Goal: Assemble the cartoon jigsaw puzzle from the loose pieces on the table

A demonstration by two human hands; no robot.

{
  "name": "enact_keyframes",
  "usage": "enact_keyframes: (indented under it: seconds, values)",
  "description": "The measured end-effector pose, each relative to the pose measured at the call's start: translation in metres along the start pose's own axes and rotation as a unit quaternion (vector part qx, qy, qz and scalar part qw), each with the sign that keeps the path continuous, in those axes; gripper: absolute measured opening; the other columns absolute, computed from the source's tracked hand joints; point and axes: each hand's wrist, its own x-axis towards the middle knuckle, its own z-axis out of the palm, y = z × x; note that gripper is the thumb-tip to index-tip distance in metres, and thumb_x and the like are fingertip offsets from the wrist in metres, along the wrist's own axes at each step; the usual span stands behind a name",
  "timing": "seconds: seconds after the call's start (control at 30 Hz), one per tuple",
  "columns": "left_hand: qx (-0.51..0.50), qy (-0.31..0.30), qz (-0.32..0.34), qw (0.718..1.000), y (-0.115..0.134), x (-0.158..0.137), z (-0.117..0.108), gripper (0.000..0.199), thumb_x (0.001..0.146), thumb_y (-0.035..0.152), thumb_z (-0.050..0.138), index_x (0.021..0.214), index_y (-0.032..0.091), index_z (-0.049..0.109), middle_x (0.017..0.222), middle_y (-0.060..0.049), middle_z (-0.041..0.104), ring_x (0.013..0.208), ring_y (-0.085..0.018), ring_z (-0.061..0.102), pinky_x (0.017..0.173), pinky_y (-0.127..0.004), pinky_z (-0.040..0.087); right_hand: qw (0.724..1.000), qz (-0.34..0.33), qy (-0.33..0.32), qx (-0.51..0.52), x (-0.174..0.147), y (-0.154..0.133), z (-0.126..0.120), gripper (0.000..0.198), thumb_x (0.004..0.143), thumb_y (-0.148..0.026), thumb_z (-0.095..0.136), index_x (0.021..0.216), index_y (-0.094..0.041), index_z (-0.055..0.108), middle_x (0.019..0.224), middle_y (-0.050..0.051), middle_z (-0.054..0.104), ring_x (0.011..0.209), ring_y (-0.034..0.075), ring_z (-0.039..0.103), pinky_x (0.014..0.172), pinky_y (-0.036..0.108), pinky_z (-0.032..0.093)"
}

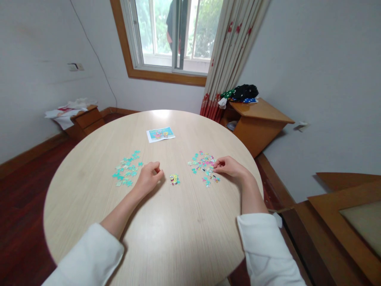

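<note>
Small joined jigsaw puzzle pieces showing a yellow cartoon face [174,179] lie mid-table. Just left of them my left hand [149,175] hovers or rests with its fingers curled in, and no piece shows at its fingertips. To its left spread loose, mostly turquoise puzzle pieces [126,170]. My right hand [228,166] pinches at the right edge of a mixed pile of pink, yellow and turquoise puzzle pieces [205,161]; a small piece seems to be between its fingertips, partly hidden. Farther back lies a printed reference picture [161,134] with cartoon figures on turquoise.
All of this is on a round, pale wooden table [175,238]. Behind it are a window [175,35] and a curtain [230,47]. A wooden cabinet [262,119] with cloths on top stands at the right, a small wooden stand [89,119] at the left.
</note>
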Motion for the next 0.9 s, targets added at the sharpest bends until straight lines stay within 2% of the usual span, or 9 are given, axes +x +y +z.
enact_keyframes:
  seconds: [0.3,0.47,0.7,0.8,0.9]
  values:
    - [0.010,0.004,-0.007,1.000,0.001,0.000,0.001,0.021,0.073,0.022,0.048,0.055,0.020,0.039,0.059,0.002,0.050,0.063,-0.014,0.048,0.063,-0.027,0.035,0.999,-0.006,0.035,-0.027,0.005,0.005,0.000,0.033,0.055,-0.039,0.072,0.075,-0.013,0.065,0.057,-0.003,0.052,0.052,0.008,0.042,0.051,0.024,0.030]
    - [0.013,0.004,-0.004,1.000,0.000,0.000,0.002,0.019,0.074,0.023,0.050,0.057,0.019,0.043,0.062,0.000,0.053,0.066,-0.015,0.050,0.065,-0.027,0.037,0.999,-0.001,0.034,-0.034,0.005,0.004,0.001,0.030,0.056,-0.039,0.071,0.070,-0.013,0.062,0.057,-0.002,0.053,0.053,0.009,0.043,0.051,0.024,0.031]
    - [0.017,0.005,0.010,1.000,-0.002,0.000,0.002,0.016,0.074,0.023,0.052,0.059,0.019,0.049,0.065,-0.001,0.056,0.069,-0.016,0.052,0.067,-0.028,0.038,0.999,-0.003,0.034,0.011,0.000,-0.005,0.005,0.031,0.053,-0.038,0.072,0.065,-0.014,0.058,0.059,0.000,0.056,0.056,0.011,0.048,0.053,0.025,0.034]
    - [0.017,0.010,0.015,1.000,-0.002,0.001,0.003,0.015,0.074,0.022,0.053,0.059,0.018,0.051,0.065,-0.001,0.057,0.069,-0.016,0.053,0.067,-0.028,0.039,0.997,-0.022,0.068,0.012,-0.001,-0.010,0.006,0.030,0.055,-0.039,0.072,0.066,-0.014,0.058,0.059,0.000,0.055,0.056,0.011,0.047,0.053,0.025,0.034]
    - [0.018,0.014,0.011,1.000,-0.002,0.001,0.003,0.015,0.074,0.022,0.054,0.059,0.018,0.051,0.065,-0.002,0.058,0.069,-0.016,0.053,0.067,-0.029,0.039,0.991,-0.062,0.115,0.018,-0.001,-0.018,0.009,0.032,0.056,-0.036,0.071,0.075,-0.014,0.060,0.061,-0.001,0.054,0.058,0.011,0.047,0.056,0.026,0.036]
